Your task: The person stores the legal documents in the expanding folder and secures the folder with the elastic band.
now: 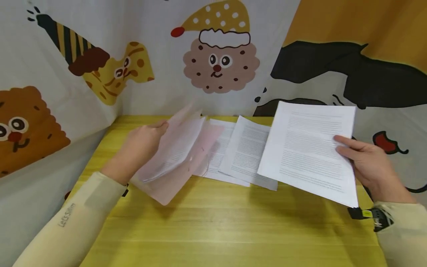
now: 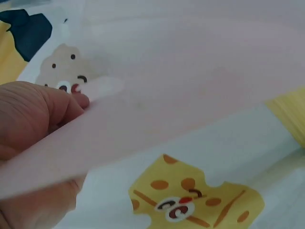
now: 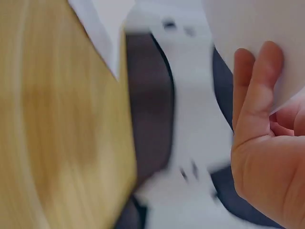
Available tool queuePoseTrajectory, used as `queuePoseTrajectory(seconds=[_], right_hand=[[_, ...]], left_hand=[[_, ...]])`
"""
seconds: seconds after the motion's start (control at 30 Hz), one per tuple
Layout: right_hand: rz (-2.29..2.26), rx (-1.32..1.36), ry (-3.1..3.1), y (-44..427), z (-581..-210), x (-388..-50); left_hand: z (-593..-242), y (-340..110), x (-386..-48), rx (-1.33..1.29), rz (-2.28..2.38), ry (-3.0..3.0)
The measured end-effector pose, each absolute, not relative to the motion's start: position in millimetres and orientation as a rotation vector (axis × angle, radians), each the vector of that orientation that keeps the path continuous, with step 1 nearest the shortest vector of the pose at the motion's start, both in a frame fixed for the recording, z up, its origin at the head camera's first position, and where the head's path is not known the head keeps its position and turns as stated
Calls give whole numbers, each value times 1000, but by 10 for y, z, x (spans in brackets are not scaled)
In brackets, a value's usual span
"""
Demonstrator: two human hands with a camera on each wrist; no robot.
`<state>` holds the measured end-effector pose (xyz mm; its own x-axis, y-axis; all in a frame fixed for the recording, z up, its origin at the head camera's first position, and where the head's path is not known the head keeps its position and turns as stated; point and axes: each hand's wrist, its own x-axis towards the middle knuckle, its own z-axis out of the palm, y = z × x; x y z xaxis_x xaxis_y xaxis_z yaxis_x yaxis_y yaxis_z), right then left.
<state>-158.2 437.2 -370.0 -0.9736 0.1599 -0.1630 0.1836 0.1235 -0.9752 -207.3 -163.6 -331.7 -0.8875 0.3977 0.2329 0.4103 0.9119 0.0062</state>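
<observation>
A translucent pink folder (image 1: 173,185) is tilted above the left of the table, with printed paper (image 1: 180,148) inside it. My left hand (image 1: 141,144) pinches the folder's upper left edge; in the left wrist view its thumb and fingers lie on either side of the pink sheet (image 2: 157,109). Off to the right, my right hand (image 1: 373,163) grips a printed white sheet (image 1: 310,148) by its right edge, raised over the table. The right wrist view has two fingers (image 3: 259,81) flat along the paper's face. Whether several sheets are stacked there I cannot tell.
Two more printed sheets, a right one (image 1: 248,152) and a left one (image 1: 217,170) partly under the folder, lie overlapping at the back of the yellow wooden table (image 1: 213,230). A cartoon-print curtain (image 1: 160,22) hangs behind and along the left side.
</observation>
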Motion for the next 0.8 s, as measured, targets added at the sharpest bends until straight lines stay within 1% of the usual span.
queuePoseTrajectory(seconds=[0.03,0.1,0.2,0.3,0.5,0.8], right_hand=[[-2116,322,2216,4245,-3745,-1650],[-2107,265,2114,3973,-3840,-1778],[-2009,170,2138,3587,-3950,-1952],[-1951,91,2177,3327,-4004,-2082],[-1891,74,2178,3112,-4041,-2235],[-1722,62,2229,2943,-4035,-2431]], left_hand=[[-3325,-1622,-2069,-591,-84,-2855],[-3351,-1581,-2069,-560,-81,-2863],[-3384,-1503,-2072,-543,-84,-2858],[-3405,-1447,-2072,-523,-94,-2844],[-3455,-1362,-2090,-527,-128,-2825],[-3493,-1332,-2096,-514,-159,-2815]])
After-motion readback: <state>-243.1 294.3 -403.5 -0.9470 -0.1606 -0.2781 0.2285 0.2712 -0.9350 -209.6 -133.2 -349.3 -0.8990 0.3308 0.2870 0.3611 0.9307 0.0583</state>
